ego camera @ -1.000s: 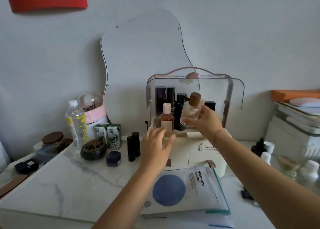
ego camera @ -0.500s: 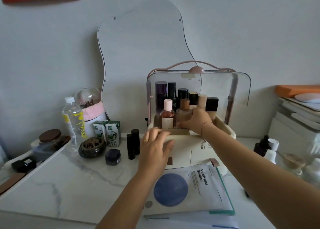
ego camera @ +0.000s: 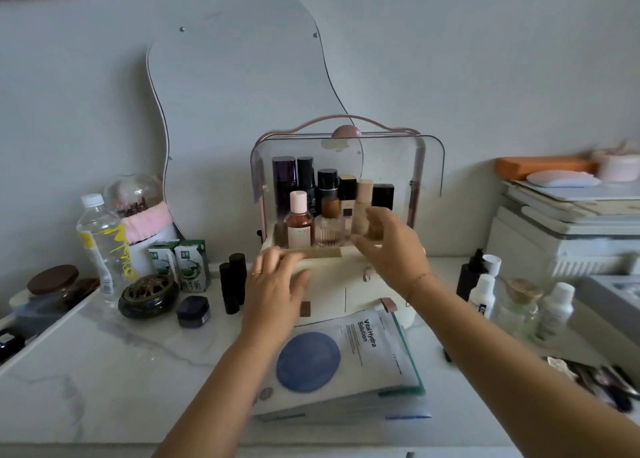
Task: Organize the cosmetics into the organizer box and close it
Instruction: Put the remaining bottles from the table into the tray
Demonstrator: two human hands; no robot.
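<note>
A cream plastic organizer box [ego camera: 349,284] with a clear raised lid [ego camera: 427,167] is standing at the back of the white marble-patterned table [ego camera: 114,364]. A ribbed clear glass bottle with a brown cap [ego camera: 329,224] is sitting upright in the front row of its upper tray, beside a pink-capped amber bottle [ego camera: 298,224]. The right hand [ego camera: 388,243] is hovering just right of the glass bottle, fingers loosely spread and grasping nothing. The left hand [ego camera: 273,289] is lying flat and empty against the box's front, below the bottles.
</note>
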